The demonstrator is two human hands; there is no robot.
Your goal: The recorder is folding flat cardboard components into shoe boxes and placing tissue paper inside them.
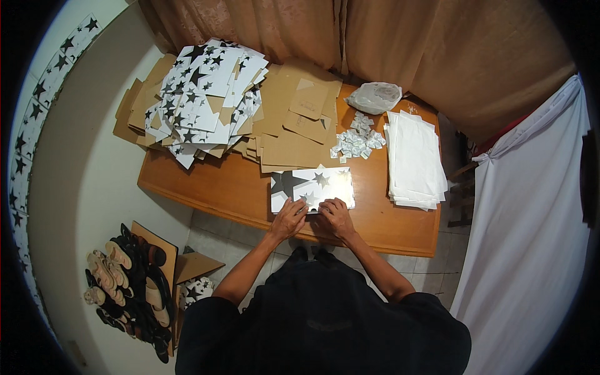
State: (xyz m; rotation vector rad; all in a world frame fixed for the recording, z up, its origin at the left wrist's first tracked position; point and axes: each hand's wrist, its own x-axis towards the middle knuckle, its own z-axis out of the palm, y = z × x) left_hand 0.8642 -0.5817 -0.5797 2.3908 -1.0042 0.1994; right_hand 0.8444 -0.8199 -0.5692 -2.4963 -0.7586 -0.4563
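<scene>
A flat white box with black and silver stars point(322, 181) lies at the front edge of the wooden table, right before me. Its glossy top throws back the light on the right side. My left hand point(290, 216) grips the near edge left of the middle, fingers bent over it. Just to the right, my right hand point(336, 214) has its fingers curled on the same edge. The fingertips are partly hidden, and a small gap separates the hands.
Star-printed sheets point(200, 94) are heaped on brown cardboard pieces point(294, 147) at the far left. Small white packets point(357, 142), a clear plastic bag point(375, 97) and stacked white paper point(414, 159) occupy the right side of the table point(387, 231). Shoes point(128, 275) stand at lower left.
</scene>
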